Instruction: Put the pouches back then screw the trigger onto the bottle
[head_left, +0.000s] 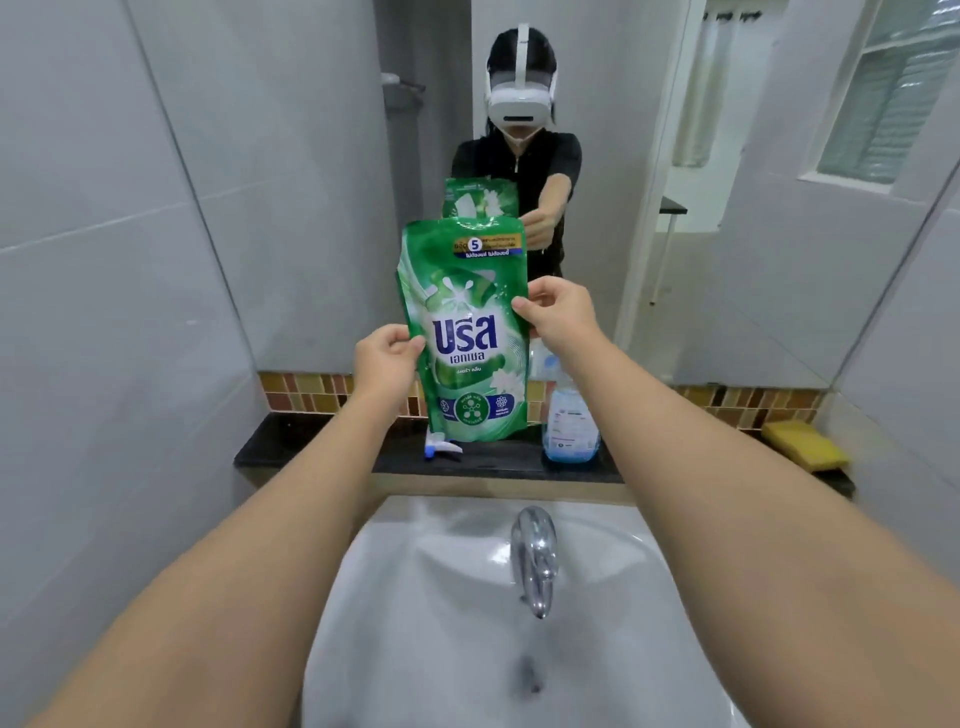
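Pinching a green, soft plastic refill pouch of detergent (464, 332) by its two side edges, the left hand (385, 358) and the right hand (558, 312) hold it upright in the middle of the frame, above the black stone ledge (322, 447); fingers and thumb of each hand are curled onto the pouch's edge, with nothing else in their grasp. A risk, as I judge it: the grip is only on thin, slick side seams, so the bulging pouch could slip down and knock the clear spray bottle of blue liquid (569, 423) standing just right of it, or drop into the white ceramic sink (441, 597) under the chrome tap (535, 556). The pouch looks full and sealed at the top. The sink appears to hold no water. A yellow sponge (805, 444) lies at the right end of the ledge
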